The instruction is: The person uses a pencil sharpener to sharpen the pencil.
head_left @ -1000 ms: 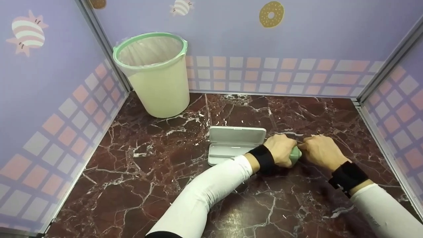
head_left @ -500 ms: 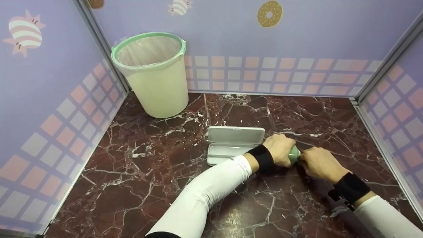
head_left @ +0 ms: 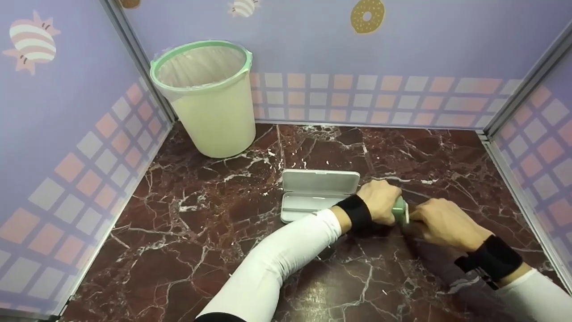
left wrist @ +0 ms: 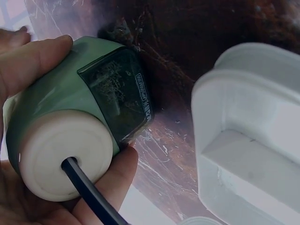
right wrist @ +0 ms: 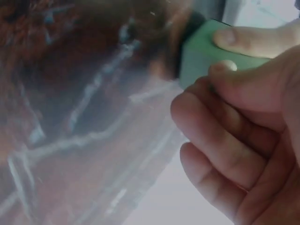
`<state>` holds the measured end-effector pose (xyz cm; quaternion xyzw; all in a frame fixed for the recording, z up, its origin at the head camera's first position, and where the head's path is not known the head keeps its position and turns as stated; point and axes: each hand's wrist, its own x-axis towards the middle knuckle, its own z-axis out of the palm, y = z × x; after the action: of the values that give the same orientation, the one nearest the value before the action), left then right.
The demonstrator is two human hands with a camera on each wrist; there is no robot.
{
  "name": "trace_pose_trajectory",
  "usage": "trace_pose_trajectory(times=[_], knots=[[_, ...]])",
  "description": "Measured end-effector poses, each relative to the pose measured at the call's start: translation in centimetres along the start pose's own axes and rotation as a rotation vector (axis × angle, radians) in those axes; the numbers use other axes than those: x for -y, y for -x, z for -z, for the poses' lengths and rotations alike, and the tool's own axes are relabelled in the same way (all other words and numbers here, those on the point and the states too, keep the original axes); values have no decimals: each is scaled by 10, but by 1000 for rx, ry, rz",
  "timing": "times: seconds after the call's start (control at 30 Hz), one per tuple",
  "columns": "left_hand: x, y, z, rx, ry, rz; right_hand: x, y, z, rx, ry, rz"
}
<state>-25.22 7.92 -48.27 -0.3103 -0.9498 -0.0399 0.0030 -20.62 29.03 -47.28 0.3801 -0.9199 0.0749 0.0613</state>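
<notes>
My left hand (head_left: 380, 201) grips a green crank pencil sharpener (head_left: 397, 209) just right of the open pencil case. In the left wrist view, the fingers wrap the sharpener (left wrist: 56, 93), and a dark pencil (left wrist: 91, 190) sticks out of the hole in its round cream face. Shavings show behind its dark see-through window (left wrist: 117, 93). My right hand (head_left: 447, 223) is at the far side of the sharpener, by its white crank arm (head_left: 406, 212). Thumb and curled forefinger pinch the crank's pale knob (right wrist: 224, 66) in the right wrist view.
An open pale grey pencil case (head_left: 319, 182) lies left of the sharpener, partly behind my left forearm. A lined cream waste bin (head_left: 219, 120) with a green rim stands at the back left. White bits are scattered over the dark marbled tabletop (head_left: 178, 250). Patterned panels enclose the surface.
My right hand has swung down and toward me, then slightly right, with the crank arm now showing. My left hand and the sharpener have stayed in place.
</notes>
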Motion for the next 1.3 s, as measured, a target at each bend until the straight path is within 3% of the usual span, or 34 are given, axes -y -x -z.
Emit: trace_pose_trajectory(times=[0.2, 0.3, 0.43, 0.57, 0.73, 0.93, 1.3], knots=[[4, 0, 4, 7, 10, 16, -6, -11, 22, -191, 95, 37], [3, 0, 3, 18, 16, 3, -16, -17, 17, -263, 122, 55], [2, -1, 2, 6, 8, 7, -29, -25, 1, -294, 95, 12], [0, -1, -1, -4, 6, 5, -36, -28, -24, -259, 47, -38], [-2, 0, -2, -17, 8, -12, -31, -20, -44, -169, -27, -83], [-1, 0, -2, -28, 12, -15, -21, -13, -45, -111, -85, -121], [-1, 4, -5, -22, -11, -15, -19, -15, -41, -21, -91, -211]])
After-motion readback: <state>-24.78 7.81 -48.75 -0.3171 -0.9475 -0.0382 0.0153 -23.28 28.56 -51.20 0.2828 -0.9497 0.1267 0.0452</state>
